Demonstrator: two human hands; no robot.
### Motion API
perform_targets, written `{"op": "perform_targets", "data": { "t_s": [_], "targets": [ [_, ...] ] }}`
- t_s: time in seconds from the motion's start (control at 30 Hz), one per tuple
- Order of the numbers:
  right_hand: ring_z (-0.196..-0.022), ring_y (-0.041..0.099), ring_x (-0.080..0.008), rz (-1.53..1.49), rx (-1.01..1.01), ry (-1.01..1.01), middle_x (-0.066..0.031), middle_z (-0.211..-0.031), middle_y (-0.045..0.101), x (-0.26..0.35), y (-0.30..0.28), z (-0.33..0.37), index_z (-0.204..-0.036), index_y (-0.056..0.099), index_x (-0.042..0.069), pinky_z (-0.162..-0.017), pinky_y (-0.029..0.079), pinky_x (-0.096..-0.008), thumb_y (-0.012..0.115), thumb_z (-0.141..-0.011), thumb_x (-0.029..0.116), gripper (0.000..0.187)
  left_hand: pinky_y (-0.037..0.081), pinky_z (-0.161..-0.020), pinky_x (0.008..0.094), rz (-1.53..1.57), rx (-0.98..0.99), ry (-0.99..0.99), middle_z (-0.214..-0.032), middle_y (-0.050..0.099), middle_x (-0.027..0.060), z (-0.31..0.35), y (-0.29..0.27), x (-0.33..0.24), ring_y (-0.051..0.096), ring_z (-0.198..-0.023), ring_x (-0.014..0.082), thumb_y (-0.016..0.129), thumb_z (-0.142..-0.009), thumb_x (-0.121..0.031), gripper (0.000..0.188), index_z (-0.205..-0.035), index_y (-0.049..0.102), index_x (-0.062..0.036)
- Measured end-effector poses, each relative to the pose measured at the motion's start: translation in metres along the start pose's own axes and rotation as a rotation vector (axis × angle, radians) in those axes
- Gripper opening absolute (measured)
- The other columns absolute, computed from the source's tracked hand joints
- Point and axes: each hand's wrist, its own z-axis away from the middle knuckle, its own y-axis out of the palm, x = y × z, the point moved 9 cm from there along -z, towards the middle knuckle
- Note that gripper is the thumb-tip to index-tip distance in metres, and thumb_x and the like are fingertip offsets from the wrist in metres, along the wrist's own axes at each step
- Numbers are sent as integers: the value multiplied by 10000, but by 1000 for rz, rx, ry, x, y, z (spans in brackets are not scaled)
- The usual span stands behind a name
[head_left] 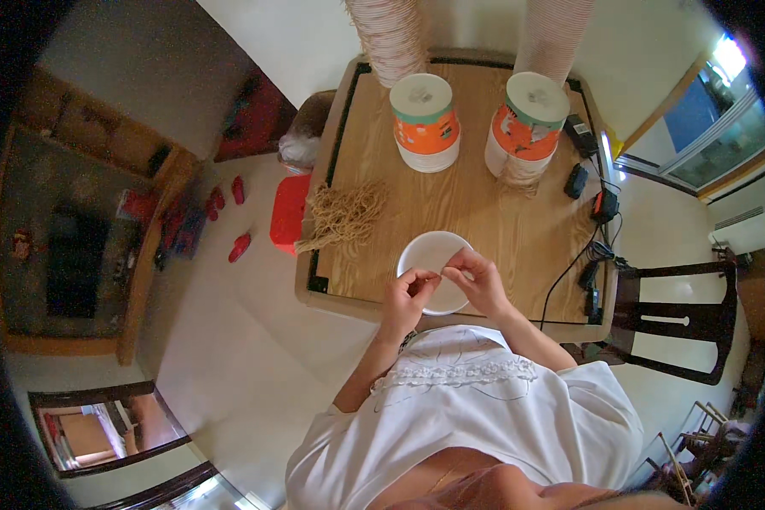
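Observation:
A round white bowl or tub (411, 249) stands near the front edge of the wooden table, its open top facing up. Over its near half, my left hand (409, 293) and my right hand (479, 280) meet with their fingertips pinched together. Whatever they pinch is too small to make out. To the left on the tabletop lies a loose heap of tan string (346, 212). Two stacks of upturned paper tubs, the left stack (426, 123) and the right stack (528, 127), stand farther back, with orange and green bands.
Two tall ridged stacks, a left one (388, 38) and a right one (554, 38), rise at the far edge. Black adapters and cables (602, 251) line the right side of the table (493, 221). A dark chair (680, 319) stands right, a red stool (289, 212) left.

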Motion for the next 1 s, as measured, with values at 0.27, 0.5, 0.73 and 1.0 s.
{"op": "perform_targets", "data": {
  "t_s": [0.27,0.5,0.73,1.0],
  "targets": [
    [-813,526,-99,-201,128,1,-19,-827,561,1,2,-4,-813,607,2,-732,429,-241,595,-820,51,51,421,-578,188,157,82,-52,-691,599,-19,-6,4,2,524,-631,36,612,-803,-84,75,-818,621,-11],
    [-771,540,-146,117,30,-111,-57,-795,561,7,-3,-5,-826,603,10,-693,429,-271,623,-775,28,58,391,-529,169,96,-1,-14,-667,578,-42,-5,2,2,487,-596,9,628,-797,-87,79,-820,622,-11],
    [-671,514,-253,233,-67,-199,-141,-728,513,10,-4,-2,-785,565,24,-592,414,-336,569,-827,105,91,359,-492,178,-51,-85,55,-613,541,-56,-5,2,-12,443,-554,10,641,-785,-85,58,-784,638,-27],
    [-598,388,-92,48,-269,246,13,-619,460,-68,-44,-6,-686,522,-5,-529,350,-257,507,-888,175,271,378,-488,226,-289,-84,91,-569,535,-6,-37,20,23,459,-529,60,668,-752,-120,102,-766,648,-21]
  ]
}}
